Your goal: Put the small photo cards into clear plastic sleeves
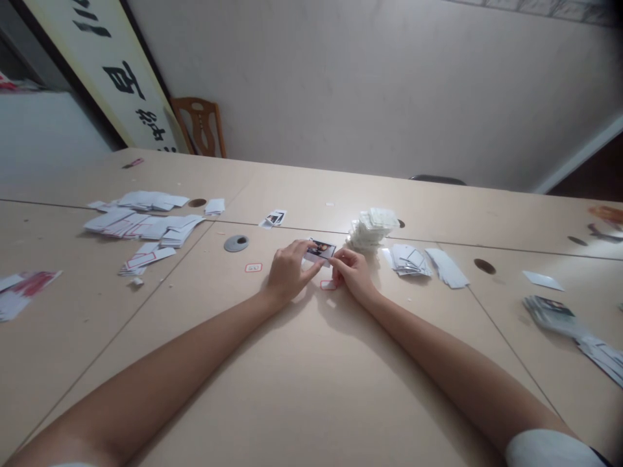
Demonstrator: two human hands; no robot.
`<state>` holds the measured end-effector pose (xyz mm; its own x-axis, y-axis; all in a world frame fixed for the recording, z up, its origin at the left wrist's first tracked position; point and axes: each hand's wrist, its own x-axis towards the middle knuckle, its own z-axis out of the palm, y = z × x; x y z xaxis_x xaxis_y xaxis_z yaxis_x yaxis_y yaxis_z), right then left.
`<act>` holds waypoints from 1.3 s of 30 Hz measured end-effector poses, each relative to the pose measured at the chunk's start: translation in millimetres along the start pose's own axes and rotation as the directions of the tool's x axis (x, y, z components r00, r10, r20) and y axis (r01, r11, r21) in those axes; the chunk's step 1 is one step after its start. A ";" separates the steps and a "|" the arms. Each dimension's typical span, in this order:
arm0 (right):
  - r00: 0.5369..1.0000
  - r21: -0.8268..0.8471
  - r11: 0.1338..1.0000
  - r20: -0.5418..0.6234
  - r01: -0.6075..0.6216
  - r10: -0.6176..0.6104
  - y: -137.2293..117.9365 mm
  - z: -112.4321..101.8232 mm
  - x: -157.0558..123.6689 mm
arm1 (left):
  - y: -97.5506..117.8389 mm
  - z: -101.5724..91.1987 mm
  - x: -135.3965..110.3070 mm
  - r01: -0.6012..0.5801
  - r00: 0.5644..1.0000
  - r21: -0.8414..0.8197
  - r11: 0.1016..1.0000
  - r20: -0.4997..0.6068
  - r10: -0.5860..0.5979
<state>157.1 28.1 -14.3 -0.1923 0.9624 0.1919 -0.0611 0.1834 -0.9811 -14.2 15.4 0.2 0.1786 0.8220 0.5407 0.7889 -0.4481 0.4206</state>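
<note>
Head view: left hand point(286, 275) and right hand point(354, 275) fingers point(341, 261) pinch one photo card point(322, 249).

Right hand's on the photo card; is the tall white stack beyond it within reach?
Probably yes: the stack stands just past the right hand, nothing between, but that hand pinches the photo card.

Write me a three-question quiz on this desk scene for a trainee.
1. True or false: both the left hand and the right hand hold the photo card.
2. What lies on the table left of the left hand? A) grey round cap B) scissors C) cup
3. Fill in: the tall stack of cards stands to the ___ of the photo card.
Key: 1 true; 2 A; 3 right.
</note>
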 end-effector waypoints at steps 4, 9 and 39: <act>0.996 0.036 0.999 0.081 -0.022 0.019 -0.7 0.5 -1.2 | -0.5 0.3 0.4 -0.016 1.000 -0.033 0.999 -0.011 0.016; 0.997 0.022 0.999 0.068 -0.043 0.041 -2.2 1.2 -1.8 | -3.2 1.9 -0.5 -0.041 0.999 -0.021 0.999 -0.030 0.040; 0.997 -0.083 0.997 -0.071 -0.004 -0.002 2.4 -0.7 -1.1 | -2.3 0.8 -2.0 0.020 0.999 -0.155 0.988 -0.033 -0.026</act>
<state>157.9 27.6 -17.0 -0.1221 0.9738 0.1917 0.0215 0.1957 -0.9804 -15.8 15.1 -2.4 0.1390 0.8212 0.5535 0.6916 -0.4805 0.5392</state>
